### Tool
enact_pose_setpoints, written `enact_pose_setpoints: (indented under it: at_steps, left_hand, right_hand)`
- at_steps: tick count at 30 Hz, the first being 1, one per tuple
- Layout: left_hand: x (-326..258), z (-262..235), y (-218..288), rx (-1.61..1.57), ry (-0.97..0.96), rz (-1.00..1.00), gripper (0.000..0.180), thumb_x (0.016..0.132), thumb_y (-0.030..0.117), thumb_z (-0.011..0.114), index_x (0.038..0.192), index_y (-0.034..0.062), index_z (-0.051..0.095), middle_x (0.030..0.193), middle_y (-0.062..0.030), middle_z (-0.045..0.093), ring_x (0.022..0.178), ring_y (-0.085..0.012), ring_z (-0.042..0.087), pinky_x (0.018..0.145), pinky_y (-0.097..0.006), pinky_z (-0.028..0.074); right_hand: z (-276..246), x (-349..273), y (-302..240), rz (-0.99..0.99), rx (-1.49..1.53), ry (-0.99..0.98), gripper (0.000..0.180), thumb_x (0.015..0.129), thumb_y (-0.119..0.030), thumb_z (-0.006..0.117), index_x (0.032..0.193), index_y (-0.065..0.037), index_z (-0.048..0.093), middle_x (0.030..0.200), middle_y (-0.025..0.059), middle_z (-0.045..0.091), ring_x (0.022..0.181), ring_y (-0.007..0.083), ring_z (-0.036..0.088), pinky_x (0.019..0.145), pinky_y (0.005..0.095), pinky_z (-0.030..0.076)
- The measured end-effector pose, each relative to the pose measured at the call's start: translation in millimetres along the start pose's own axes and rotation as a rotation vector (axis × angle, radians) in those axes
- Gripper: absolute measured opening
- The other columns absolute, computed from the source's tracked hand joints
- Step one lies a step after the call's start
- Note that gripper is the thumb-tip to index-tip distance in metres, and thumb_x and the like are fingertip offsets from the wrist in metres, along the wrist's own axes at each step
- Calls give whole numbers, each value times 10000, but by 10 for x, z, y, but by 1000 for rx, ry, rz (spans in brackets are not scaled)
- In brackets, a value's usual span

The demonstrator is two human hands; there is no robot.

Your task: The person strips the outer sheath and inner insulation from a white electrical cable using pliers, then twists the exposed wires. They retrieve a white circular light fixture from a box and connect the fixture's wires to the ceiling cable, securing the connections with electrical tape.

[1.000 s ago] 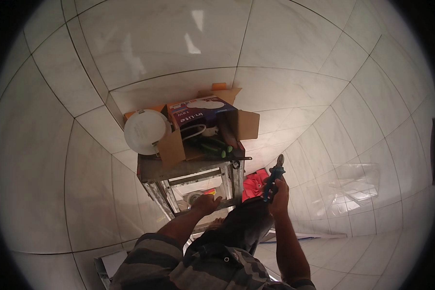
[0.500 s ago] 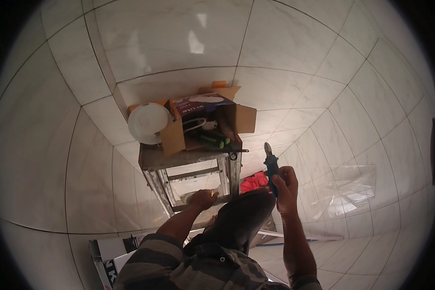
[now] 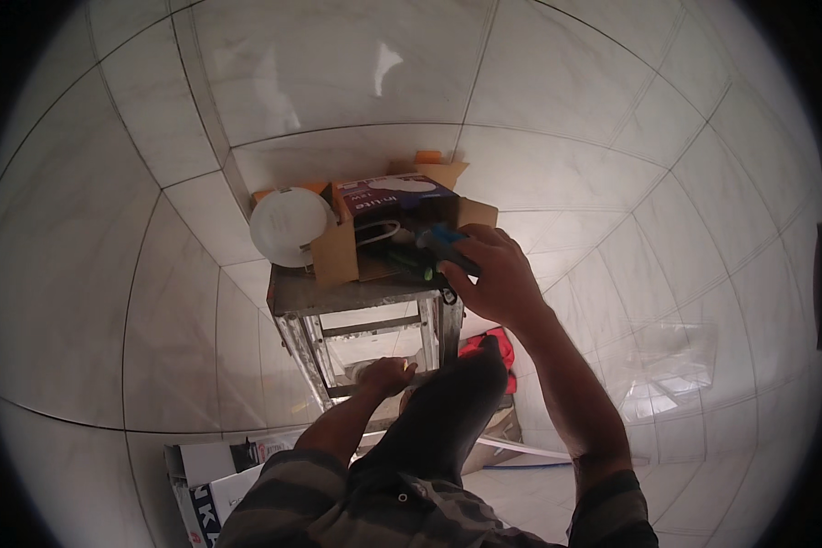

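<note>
A pair of blue-handled cutting pliers (image 3: 451, 248) is in my right hand (image 3: 495, 274), which reaches to the mouth of an open cardboard box (image 3: 335, 258). The pliers' jaws point into the box and are partly lost in shadow. Inside the box lie a green-and-black handled tool (image 3: 411, 263) and a white loop of cable (image 3: 377, 235). The box rests on top of a worn stepladder (image 3: 306, 290). Lower down, in front of the ladder's rungs, my left hand (image 3: 386, 374) is closed; a small bright spot shows at its fingers, too small to name.
A round white lamp panel (image 3: 289, 226) leans at the box's left side. Red cloth (image 3: 510, 352) lies beyond my knee, right of the ladder. White printed cartons (image 3: 215, 470) stand at lower left. Pale tiled walls (image 3: 356, 82) surround the ladder.
My right hand has moved up and left with the pliers, from beside the ladder to the box opening. The left hand has stayed closed in about the same place.
</note>
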State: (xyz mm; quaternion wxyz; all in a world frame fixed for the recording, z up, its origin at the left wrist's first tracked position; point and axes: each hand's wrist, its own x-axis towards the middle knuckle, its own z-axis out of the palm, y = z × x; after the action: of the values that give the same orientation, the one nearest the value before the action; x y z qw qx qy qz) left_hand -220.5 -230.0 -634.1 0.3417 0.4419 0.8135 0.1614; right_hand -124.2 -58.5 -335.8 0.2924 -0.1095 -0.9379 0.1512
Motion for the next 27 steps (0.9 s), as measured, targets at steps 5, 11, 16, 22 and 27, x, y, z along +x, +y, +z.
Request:
enact_pose_setpoints:
  at_steps: [5,11,16,22,27]
  left_hand:
    - [108,151,-147,7,40,26,625,1003,573,468,1104,15,731,1095,-272,730,1092,-444,693,970,-571,529]
    - [110,159,-125,13,41,40,661,1013,585,450,1065,-10,732,1062,-287,727,1057,-448,701,941,-569,538]
    - [46,141,-105,0,107,60,635,1020,562,453,1021,-9,731,1009,-265,738,1011,-441,712,918,-553,549]
    - [-83,215,-191,-296,404,124,382,983,409,625,923,43,719,902,-192,746,930,-384,737,842,-495,581]
    - [-887,-178,66,-353,671,399,158,929,219,724,869,74,711,828,-139,741,788,-325,747,697,-425,594]
  right_hand:
    - [175,192,-58,14,-135,-71,224,865,-235,783,1012,-70,745,1172,119,690,1056,366,638,910,488,509]
    - [417,291,-65,-2,-259,2,219,889,-271,753,1028,-100,757,1190,103,685,1098,365,612,915,514,494]
    - [469,308,-115,47,-347,-22,247,898,-306,742,1031,-100,762,1243,103,673,1153,372,589,921,554,481]
    - [396,252,-121,29,-333,-26,287,915,-336,736,1062,-90,755,1255,111,671,1200,373,570,934,576,473]
    - [378,191,-49,-5,-129,95,295,930,-313,734,1106,-76,749,1235,128,676,1165,376,589,956,543,482]
